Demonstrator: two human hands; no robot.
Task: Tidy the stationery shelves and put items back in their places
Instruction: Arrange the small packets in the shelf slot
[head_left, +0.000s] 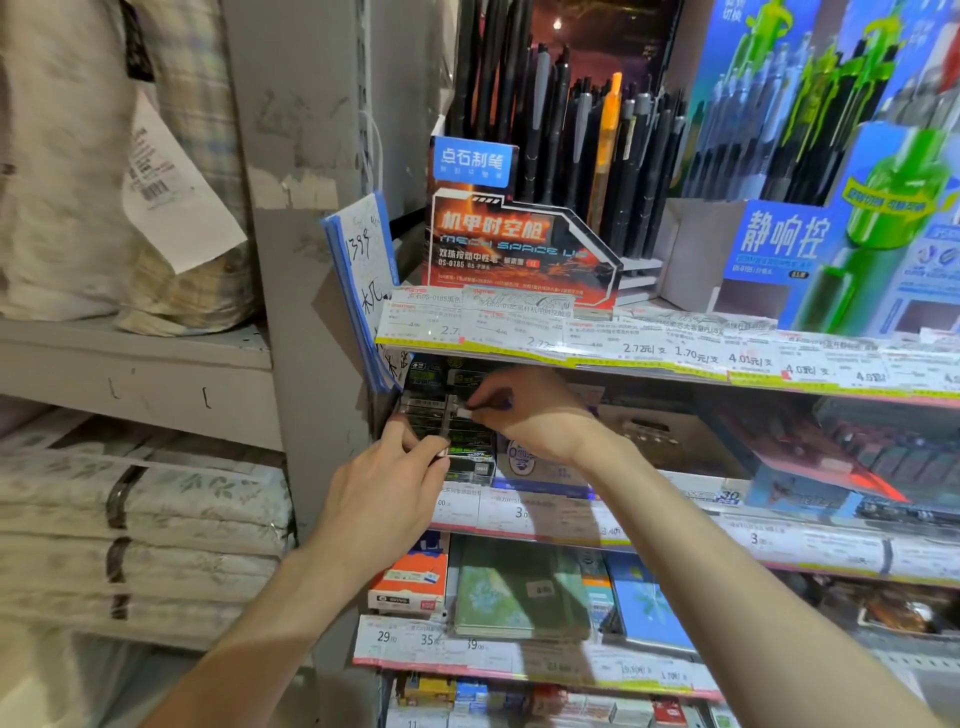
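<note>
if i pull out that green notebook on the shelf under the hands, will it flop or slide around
The green notebook looks like a thick, flat-sided book, so it would probably stay stiff rather than flop. Its cover appears glossy, perhaps under clear wrap, so it may feel slippery. It stands close between an orange box and blue notebooks, so pulling it could tip those neighbours.

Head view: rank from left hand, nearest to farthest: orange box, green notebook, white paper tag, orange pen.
1. Orange box, just below the left hand.
2. Green notebook, lower right.
3. White paper tag, upper left.
4. Orange pen, top shelf, upper right.
</note>
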